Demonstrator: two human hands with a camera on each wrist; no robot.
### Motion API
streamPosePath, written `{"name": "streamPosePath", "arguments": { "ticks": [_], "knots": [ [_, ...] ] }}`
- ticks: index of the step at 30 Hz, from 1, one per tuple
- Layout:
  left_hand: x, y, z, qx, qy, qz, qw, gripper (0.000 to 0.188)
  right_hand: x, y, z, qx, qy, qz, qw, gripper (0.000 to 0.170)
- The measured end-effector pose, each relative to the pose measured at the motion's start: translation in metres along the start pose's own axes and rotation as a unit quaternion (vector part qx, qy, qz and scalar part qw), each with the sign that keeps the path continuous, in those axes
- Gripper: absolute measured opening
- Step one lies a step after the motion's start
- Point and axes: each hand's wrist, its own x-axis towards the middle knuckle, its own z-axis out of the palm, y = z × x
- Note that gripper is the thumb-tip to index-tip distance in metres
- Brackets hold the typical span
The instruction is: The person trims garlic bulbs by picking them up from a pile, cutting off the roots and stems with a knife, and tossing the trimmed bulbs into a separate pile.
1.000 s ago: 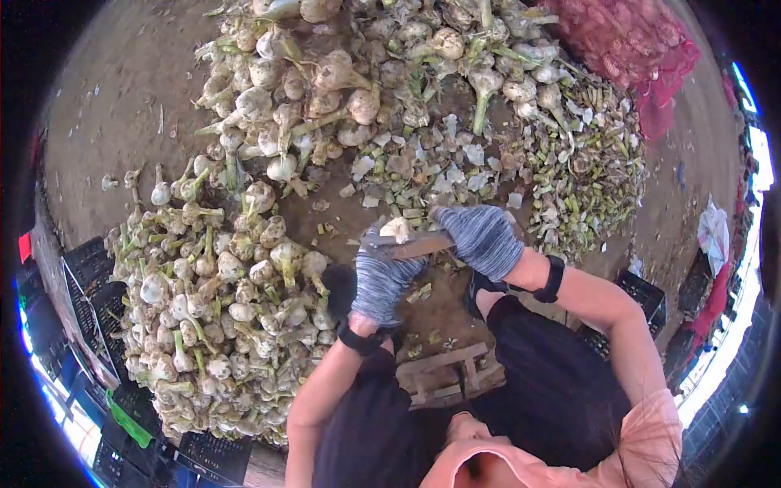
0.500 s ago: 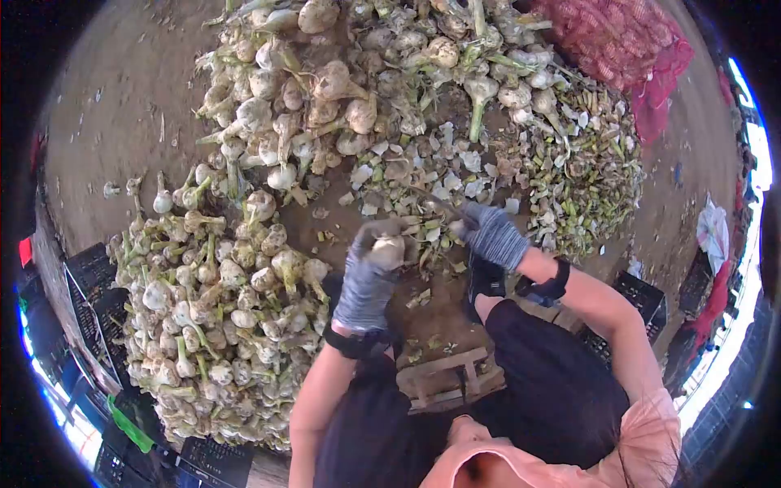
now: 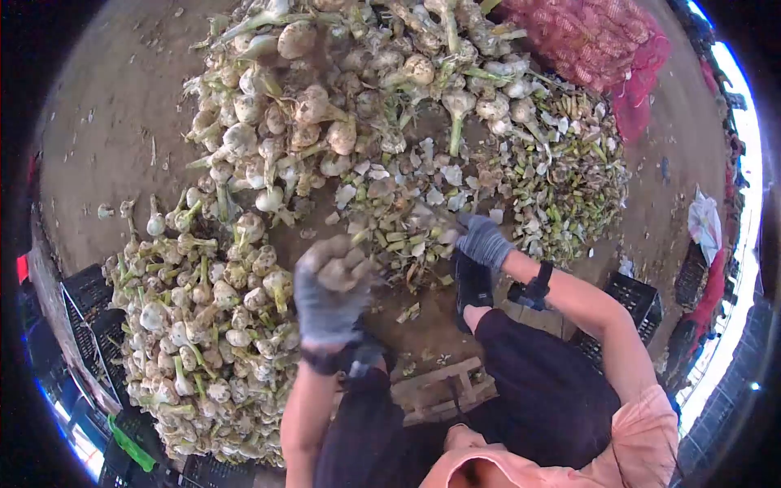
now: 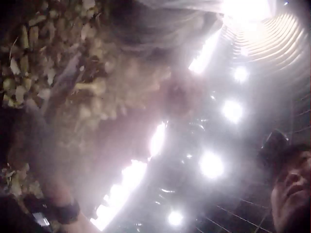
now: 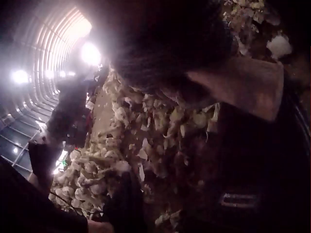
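The gloved right hand (image 3: 486, 242) gripped a knife (image 5: 250, 87) well apart from the left hand (image 3: 332, 286), probably for safety. Blur hid whether the left hand clasped anything. Just left of it lay garlic bulbs (image 3: 203, 325), heaped there seemingly for easy reach: pale, soil-smeared, some with greenish stalks.

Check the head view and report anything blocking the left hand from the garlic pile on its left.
Nothing visible stands between the left hand and the garlic pile; the right hand, with the knife, is off on the other side.
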Motion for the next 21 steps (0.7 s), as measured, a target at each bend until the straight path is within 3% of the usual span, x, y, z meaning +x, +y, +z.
{"name": "streamPosePath", "arguments": {
  "ticks": [1, 2, 3, 4, 5, 6, 8, 9, 10, 12, 13, 14, 16, 17, 18, 20, 21],
  "knots": [
    [-0.015, 0.008, 0.007, 0.185, 0.061, 0.095, 0.976, 0.021, 0.01, -0.002, -0.013, -0.022, 0.061, 0.004, 0.998, 0.035],
    [-0.035, 0.018, 0.012, 0.361, 0.119, 0.188, 0.905, 0.023, 0.021, -0.007, -0.027, -0.043, 0.122, 0.008, 0.992, 0.035],
    [-0.054, 0.05, 0.005, 0.472, 0.093, 0.227, 0.847, 0.028, 0.03, -0.014, -0.045, -0.042, 0.145, 0.005, 0.988, 0.034],
    [-0.089, 0.086, -0.001, 0.503, 0.066, 0.22, 0.833, 0.032, 0.041, -0.018, -0.059, -0.039, 0.169, 0.004, 0.985, 0.034],
    [-0.121, 0.133, -0.042, 0.539, 0.181, 0.327, 0.755, 0.035, 0.053, -0.016, -0.065, -0.037, 0.174, 0.007, 0.984, 0.034],
    [-0.153, 0.171, -0.039, 0.631, 0.257, 0.339, 0.649, 0.039, 0.065, -0.012, -0.069, -0.073, 0.199, 0.009, 0.977, 0.034],
    [-0.217, 0.248, -0.031, 0.757, 0.43, 0.3, 0.39, 0.05, 0.087, -0.004, -0.071, -0.11, 0.226, 0.013, 0.968, 0.035],
    [-0.239, 0.241, -0.014, 0.832, 0.449, 0.296, 0.14, 0.055, 0.099, 0.001, -0.067, -0.144, 0.23, 0.006, 0.962, 0.035],
    [-0.253, 0.243, 0.005, 0.831, 0.518, 0.201, 0.006, 0.058, 0.108, 0.007, -0.061, -0.177, 0.235, -0.001, 0.956, 0.035],
    [-0.255, 0.236, 0.003, 0.828, 0.451, 0.334, 0.007, 0.059, 0.12, 0.011, -0.054, -0.186, 0.242, 0.01, 0.952, 0.033],
    [-0.241, 0.22, 0.003, 0.712, 0.453, 0.417, 0.338, 0.056, 0.124, 0.012, -0.053, -0.178, 0.239, 0.032, 0.954, 0.034],
    [-0.214, 0.195, 0.011, 0.505, 0.396, 0.446, 0.624, 0.054, 0.127, 0.013, -0.05, -0.17, 0.234, 0.054, 0.956, 0.035],
    [-0.14, 0.082, 0.071, 0.718, 0.407, 0.337, 0.453, 0.055, 0.116, 0.011, -0.05, -0.149, 0.275, 0.06, 0.948, 0.037],
    [-0.126, 0.077, 0.056, 0.73, 0.292, 0.309, 0.535, 0.053, 0.093, -0.009, -0.06, 0.039, 0.241, 0.08, 0.966, 0.038],
    [-0.112, 0.072, 0.037, 0.726, 0.173, 0.275, 0.606, 0.051, 0.074, -0.021, -0.062, 0.224, 0.195, 0.097, 0.95, 0.039],
    [-0.067, 0.026, 0.056, 0.6, 0.186, 0.144, 0.765, 0.055, 0.056, -0.015, -0.037, 0.32, 0.202, 0.037, 0.925, 0.044],
    [-0.048, 0.012, 0.053, 0.57, 0.143, 0.098, 0.803, 0.057, 0.04, -0.028, -0.035, 0.319, 0.197, 0.035, 0.926, 0.044]
  ]
}}
